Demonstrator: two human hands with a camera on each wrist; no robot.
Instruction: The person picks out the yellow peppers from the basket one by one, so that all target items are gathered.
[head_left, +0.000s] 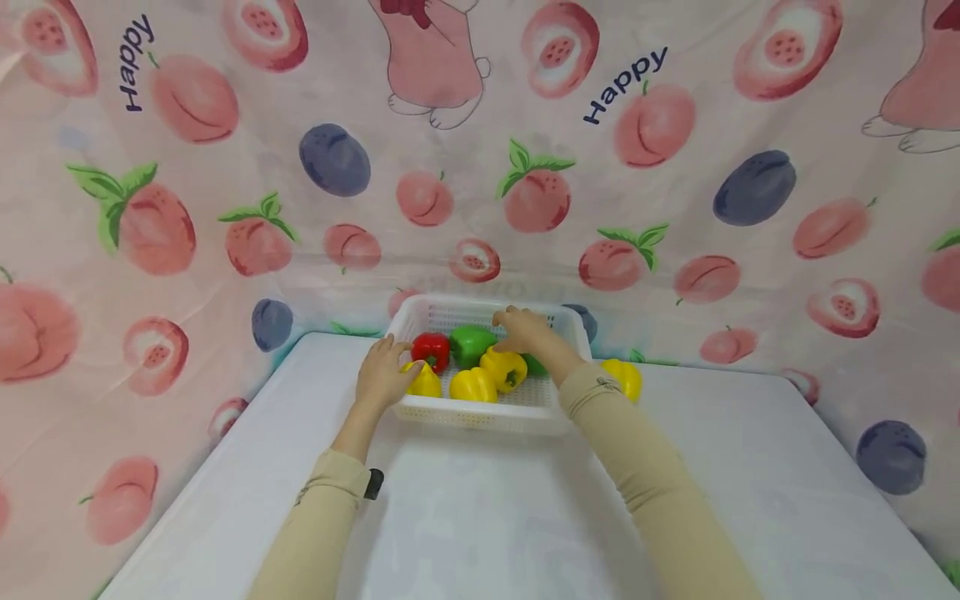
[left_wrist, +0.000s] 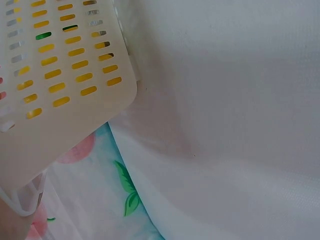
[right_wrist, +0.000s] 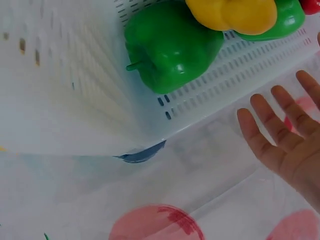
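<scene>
A white plastic basket holds several bell peppers. At its left end my left hand is over the rim, thumb and fingers apart, beside a yellow bell pepper; contact is unclear. Behind that pepper sits a red bell pepper. My right hand is above the basket, and the right wrist view shows its fingers spread with nothing in them. Under it are a yellow bell pepper and a green bell pepper. Another green pepper and a yellow pepper lie mid-basket.
One more yellow bell pepper lies outside the basket on the right, partly behind my right sleeve. The basket stands near the back edge of a white table. A fruit-print cloth hangs behind and around it.
</scene>
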